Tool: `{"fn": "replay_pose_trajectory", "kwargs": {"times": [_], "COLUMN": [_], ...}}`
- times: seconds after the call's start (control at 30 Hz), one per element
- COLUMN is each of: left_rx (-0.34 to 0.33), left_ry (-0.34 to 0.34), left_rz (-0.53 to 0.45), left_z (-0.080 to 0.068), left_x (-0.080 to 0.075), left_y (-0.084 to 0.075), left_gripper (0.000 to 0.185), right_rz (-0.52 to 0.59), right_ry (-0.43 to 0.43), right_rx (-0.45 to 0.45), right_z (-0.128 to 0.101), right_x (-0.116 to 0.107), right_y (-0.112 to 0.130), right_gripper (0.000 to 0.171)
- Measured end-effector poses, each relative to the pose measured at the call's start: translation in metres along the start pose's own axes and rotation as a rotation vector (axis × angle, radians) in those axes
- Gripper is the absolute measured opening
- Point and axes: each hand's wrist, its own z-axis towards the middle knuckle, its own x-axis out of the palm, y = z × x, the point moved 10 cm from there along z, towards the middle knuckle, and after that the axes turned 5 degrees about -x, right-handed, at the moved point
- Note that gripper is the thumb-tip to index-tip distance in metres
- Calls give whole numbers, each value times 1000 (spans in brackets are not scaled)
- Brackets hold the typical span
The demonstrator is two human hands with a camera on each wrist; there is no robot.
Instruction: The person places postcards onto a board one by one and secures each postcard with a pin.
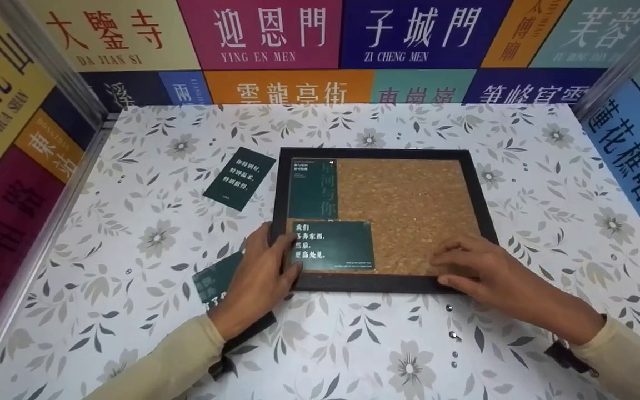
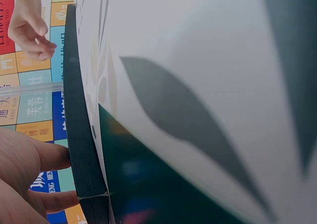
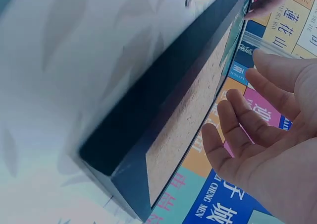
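Coloured wall panels [image 1: 278, 33] lettered with Chinese names and their romanised spellings, among them YING EN MEN and ZI CHENG MEN, stand along the far edge of the tabletop [image 1: 59, 322] and down its left and right edges. Grey and beige flowers and leaves pattern its white surface. Near the middle of it lies a black-framed cork board [image 1: 375, 154], flat, its long sides running roughly along the far edge. Against the board's left side I see two dark green cards: an upright one [image 1: 311, 191] in the corner towards the tabletop's far left, and just below it a sideways one [image 1: 336, 246] with white Chinese lettering.

With my left grip [image 1: 256, 272] I touch the left side of the frame beside the sideways card; finger and thumb lie apart there, and I cannot tell whether they pinch it. My right grip [image 1: 484, 264] hangs over the board's near right corner, fingers loosely bent and spread, holding nothing.

Towards the tabletop's left edge, a loose green card [image 1: 239, 179] lies slanted just beside the frame. Another green card [image 1: 214, 278] lies nearer me, partly hidden under my left grip. Pale beige sleeves [image 1: 164, 355] cover both my forearms.
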Motion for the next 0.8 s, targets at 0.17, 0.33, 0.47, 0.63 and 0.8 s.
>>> {"fn": "replay_pose_trajectory", "kwargs": {"times": [0.17, 0.33, 0.47, 0.63, 0.8], "left_rx": [14, 18, 9, 5, -8], "left_ry": [-5, 0, 6, 12, 21], "left_rz": [1, -2, 3, 5, 8], "left_z": [0, 0, 0, 1, 1], "left_x": [1, 1, 2, 2, 2], "left_y": [-2, -2, -1, 0, 3], "left_gripper": [50, 51, 52, 52, 53], "right_rz": [32, 14, 0, 18, 37], "right_ry": [-1, -2, 11, 17, 34], "right_rx": [12, 38, 47, 27, -37], "right_z": [-16, -32, -41, -52, -61], "right_x": [3, 7, 10, 12, 20], "right_y": [7, 13, 17, 22, 25], "right_gripper": [37, 40, 42, 46, 47]}}
